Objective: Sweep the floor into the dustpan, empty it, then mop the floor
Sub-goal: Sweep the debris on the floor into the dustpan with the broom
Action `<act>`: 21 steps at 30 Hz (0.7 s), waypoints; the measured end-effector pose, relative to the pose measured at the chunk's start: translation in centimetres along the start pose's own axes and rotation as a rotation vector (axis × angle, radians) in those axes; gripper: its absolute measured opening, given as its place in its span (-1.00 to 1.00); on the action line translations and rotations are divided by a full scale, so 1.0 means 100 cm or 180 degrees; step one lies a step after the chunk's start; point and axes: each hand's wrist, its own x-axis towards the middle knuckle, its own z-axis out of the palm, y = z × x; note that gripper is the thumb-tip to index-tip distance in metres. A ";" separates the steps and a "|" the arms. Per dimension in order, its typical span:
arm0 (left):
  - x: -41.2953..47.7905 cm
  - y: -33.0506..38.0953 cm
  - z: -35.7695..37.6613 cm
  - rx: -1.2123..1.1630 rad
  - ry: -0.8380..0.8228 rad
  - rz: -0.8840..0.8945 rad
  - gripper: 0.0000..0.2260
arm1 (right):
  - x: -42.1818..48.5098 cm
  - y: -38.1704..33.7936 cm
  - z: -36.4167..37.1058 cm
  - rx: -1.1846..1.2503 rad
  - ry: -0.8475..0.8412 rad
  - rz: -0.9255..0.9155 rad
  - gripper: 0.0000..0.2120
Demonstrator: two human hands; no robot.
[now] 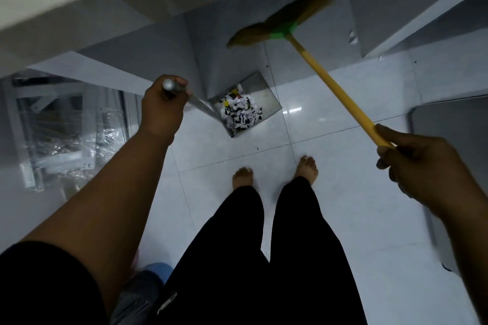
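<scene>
I see a glossy white tiled floor (pixel 343 206). On it are a dustpan (pixel 266 95) full of scraps (pixel 241 111), two bare feet (pixel 243 177), and plastic-wrapped frames (pixel 52 126) at left.

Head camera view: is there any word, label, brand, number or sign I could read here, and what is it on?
No text here can be read.
Paper scraps in the dustpan: black and white patches, perhaps print, too blurred to read.
Dark clothing at the bottom edge: a small white mark, too blurred to read.
Broom: no label shows.
</scene>
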 end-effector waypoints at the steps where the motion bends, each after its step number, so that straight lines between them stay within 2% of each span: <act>1: 0.004 -0.001 -0.001 0.0019 0.0000 0.0087 -0.85 | 0.002 -0.004 0.015 0.0062 -0.0032 -0.0084 -0.68; 4: 0.017 -0.001 0.003 0.0091 -0.0061 0.0418 -0.84 | 0.030 -0.024 0.060 0.0162 -0.0129 -0.0434 -0.69; 8: 0.034 -0.012 0.013 0.0197 -0.0058 0.0963 -0.87 | 0.114 -0.050 0.120 0.0099 -0.0264 -0.0809 -0.69; 11: 0.041 -0.021 0.023 0.0067 0.0066 0.1217 -0.85 | 0.175 -0.056 0.158 -0.0209 -0.0360 -0.0974 -0.67; 15: 0.049 -0.026 0.030 0.0017 0.0167 0.1438 -0.81 | 0.212 -0.011 0.173 -0.0828 -0.0303 -0.0747 -0.67; 18: 0.050 -0.028 0.028 0.0108 0.0123 0.1491 -0.76 | 0.198 0.043 0.154 -0.0481 -0.0130 -0.0397 -0.74; 21: 0.050 -0.027 0.025 0.0203 0.0064 0.1497 -0.75 | 0.153 0.101 0.132 -0.0697 0.0243 -0.0199 -0.76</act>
